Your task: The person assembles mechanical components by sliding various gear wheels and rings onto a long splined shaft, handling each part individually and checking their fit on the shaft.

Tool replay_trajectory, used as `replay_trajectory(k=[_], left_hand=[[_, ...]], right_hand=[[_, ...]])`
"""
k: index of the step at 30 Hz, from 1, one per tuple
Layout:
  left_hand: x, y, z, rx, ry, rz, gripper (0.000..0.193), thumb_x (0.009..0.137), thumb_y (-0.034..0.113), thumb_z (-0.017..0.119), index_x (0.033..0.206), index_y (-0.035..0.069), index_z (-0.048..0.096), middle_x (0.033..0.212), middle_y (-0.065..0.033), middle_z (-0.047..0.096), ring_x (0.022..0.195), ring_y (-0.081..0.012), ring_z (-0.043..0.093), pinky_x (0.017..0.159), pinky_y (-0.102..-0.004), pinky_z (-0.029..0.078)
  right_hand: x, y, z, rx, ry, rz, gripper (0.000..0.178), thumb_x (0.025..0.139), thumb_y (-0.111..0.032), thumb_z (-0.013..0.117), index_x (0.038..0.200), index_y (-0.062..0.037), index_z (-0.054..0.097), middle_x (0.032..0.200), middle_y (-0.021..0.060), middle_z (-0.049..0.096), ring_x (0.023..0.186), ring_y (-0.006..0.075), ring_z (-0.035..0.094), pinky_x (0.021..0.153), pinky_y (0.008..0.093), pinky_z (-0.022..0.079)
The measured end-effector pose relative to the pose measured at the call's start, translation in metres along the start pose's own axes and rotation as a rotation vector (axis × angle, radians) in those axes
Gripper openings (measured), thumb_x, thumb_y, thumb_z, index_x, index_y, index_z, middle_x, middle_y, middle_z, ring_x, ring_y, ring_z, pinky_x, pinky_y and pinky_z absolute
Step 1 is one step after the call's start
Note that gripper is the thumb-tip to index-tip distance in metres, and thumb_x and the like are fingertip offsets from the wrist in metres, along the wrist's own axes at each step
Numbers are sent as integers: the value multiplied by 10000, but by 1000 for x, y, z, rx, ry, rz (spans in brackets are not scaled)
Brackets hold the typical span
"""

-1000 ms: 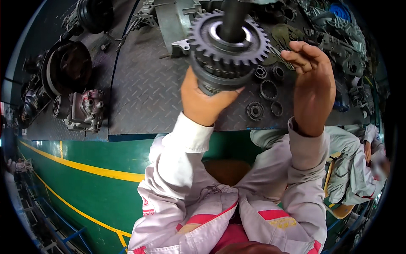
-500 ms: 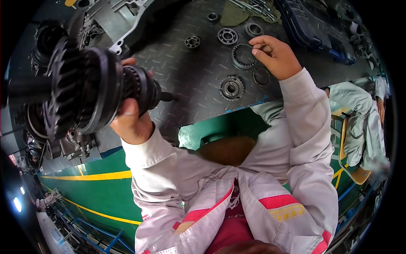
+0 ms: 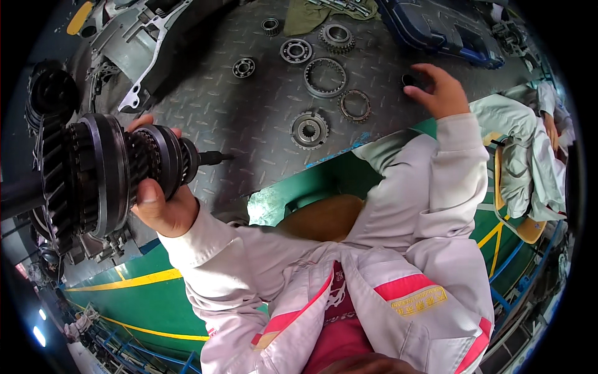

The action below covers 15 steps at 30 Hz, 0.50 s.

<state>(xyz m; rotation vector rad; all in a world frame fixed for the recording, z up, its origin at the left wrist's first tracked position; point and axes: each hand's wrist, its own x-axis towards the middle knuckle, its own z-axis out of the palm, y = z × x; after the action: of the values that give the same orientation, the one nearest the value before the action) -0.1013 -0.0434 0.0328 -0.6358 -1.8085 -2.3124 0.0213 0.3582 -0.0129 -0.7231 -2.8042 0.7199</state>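
Observation:
My left hand [image 3: 163, 202] is wrapped round a gear shaft [image 3: 103, 174], a dark steel stack of gears and rings, lying sideways above the table's left part. Its thin splined end points right. My right hand [image 3: 439, 92] hovers over the table at the right, fingers curved and thumb apart from them. By its fingertips is a small dark round piece [image 3: 408, 80]; it seems to lie between them and the table, not gripped. Left of this hand lie a thin toothed ring [image 3: 355, 116], a larger ring [image 3: 343, 80] and a splined hub [image 3: 309, 130].
Further back lie bearings [image 3: 296, 51], a gear [image 3: 337, 37] and a green cloth [image 3: 299, 19] with metal tools. A grey metal housing [image 3: 140, 56] stands back left, a blue case [image 3: 436, 34] back right. Another person's legs [image 3: 523, 156] show at the right.
My right hand has moved right, away from the rings, and its fingers have spread. The gear shaft in my left hand has turned and lowered slightly. The view has shifted right.

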Motion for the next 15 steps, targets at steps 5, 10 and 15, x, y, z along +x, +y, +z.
replay_trajectory(k=[5, 10, 15], left_hand=[[0, -2, -1, 10, 0, 54, 830, 750, 420, 715, 1378, 27, 341, 1243, -239, 505, 955, -290, 643, 680, -399, 598], [4, 0, 4, 39, 41, 142, 730, 727, 360, 754, 1279, -13, 457, 1131, -207, 590, 878, -282, 657, 734, -376, 571], [11, -9, -1, 15, 11, 174, 653, 694, 285, 803, 1210, -13, 536, 1121, -148, 615, 946, -233, 628, 836, -357, 520]], right_hand=[[11, -5, 3, -26, -13, -99, 392, 729, -207, 799, 1072, -74, 665, 863, 95, 667, 742, 240, 630, 724, 316, 515], [21, -126, -81, 725, 222, -481, 270, 883, -230, 642, 1063, -29, 639, 958, 45, 642, 784, 120, 562, 776, 258, 454], [4, -242, -122, 722, 95, -920, 306, 890, -262, 628, 1087, -29, 603, 995, 48, 631, 823, 129, 572, 800, 270, 450]])
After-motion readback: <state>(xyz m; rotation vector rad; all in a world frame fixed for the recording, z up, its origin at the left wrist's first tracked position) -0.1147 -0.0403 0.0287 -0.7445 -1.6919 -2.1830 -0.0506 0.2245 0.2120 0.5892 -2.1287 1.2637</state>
